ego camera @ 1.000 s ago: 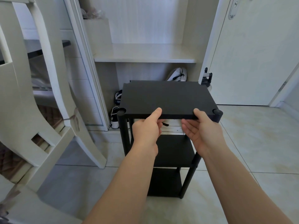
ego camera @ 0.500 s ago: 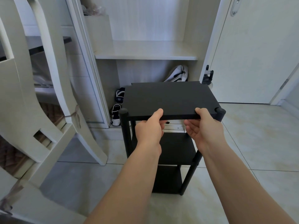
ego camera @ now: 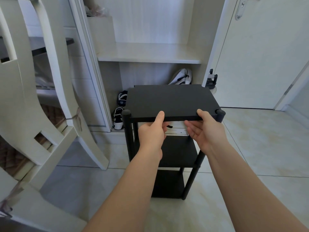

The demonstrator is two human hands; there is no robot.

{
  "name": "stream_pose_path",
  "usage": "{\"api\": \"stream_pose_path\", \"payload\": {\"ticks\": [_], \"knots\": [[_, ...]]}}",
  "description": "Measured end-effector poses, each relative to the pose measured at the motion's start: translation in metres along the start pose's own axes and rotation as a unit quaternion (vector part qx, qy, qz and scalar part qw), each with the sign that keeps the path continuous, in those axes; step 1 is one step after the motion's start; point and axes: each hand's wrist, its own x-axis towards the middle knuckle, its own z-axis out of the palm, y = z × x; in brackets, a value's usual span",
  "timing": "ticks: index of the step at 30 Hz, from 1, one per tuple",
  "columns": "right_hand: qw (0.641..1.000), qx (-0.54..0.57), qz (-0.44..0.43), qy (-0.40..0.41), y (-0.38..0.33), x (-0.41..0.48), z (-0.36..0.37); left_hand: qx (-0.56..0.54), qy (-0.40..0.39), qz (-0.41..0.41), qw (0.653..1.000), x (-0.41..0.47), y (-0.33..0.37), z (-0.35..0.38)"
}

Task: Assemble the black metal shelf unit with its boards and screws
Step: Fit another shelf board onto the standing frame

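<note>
Black metal shelf unit [ego camera: 180,151] looks nearly built, my left hand [ego camera: 151,133] and right hand [ego camera: 205,129] pinching its flat black top board [ego camera: 170,99], likely seating it.

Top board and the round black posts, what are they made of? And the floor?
The top board: matte black, flat, with a thick square edge and no shine, so probably painted or coated wood board; metal cannot be ruled out. The posts: smooth round black tubes with a faint sheen and rounded caps, likely painted metal. The floor: pale glossy tiles with thin grout lines, probably ceramic.
</note>
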Motion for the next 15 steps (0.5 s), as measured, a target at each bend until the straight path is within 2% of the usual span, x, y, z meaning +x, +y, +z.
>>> {"api": "stream_pose_path", "payload": {"ticks": [6, 15], "knots": [[1.0, -0.009, 0.018, -0.011, -0.009, -0.003, -0.002, -0.009, -0.018, -0.013, 1.0, -0.006, 0.004, -0.005], [1.0, 0.008, 0.017, -0.005, 0.0, -0.016, -0.004, -0.011, -0.002, -0.001, 1.0, -0.005, 0.005, -0.008]]}}
